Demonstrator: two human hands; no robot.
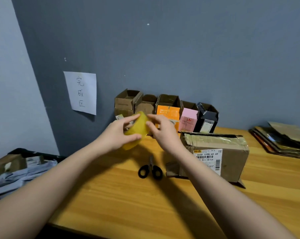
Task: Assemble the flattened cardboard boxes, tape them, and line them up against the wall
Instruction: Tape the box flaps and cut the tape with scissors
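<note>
Scissors (150,169) lie on the desk (128,195) below both hands. Left hand (119,133) grips the tape roll (136,130); right hand (160,130) fingers pick its rim. The brown box (214,152), long axis sideways, sits just right of the right hand, likely taped next.

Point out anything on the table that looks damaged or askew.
The brown box beside the scissors looks battered: crumpled tape across its top, a torn flap jutting out low on its left. The black box in the wall row leans.

A wooden table (128,195) stands against a dim grey-blue wall (180,49).
</note>
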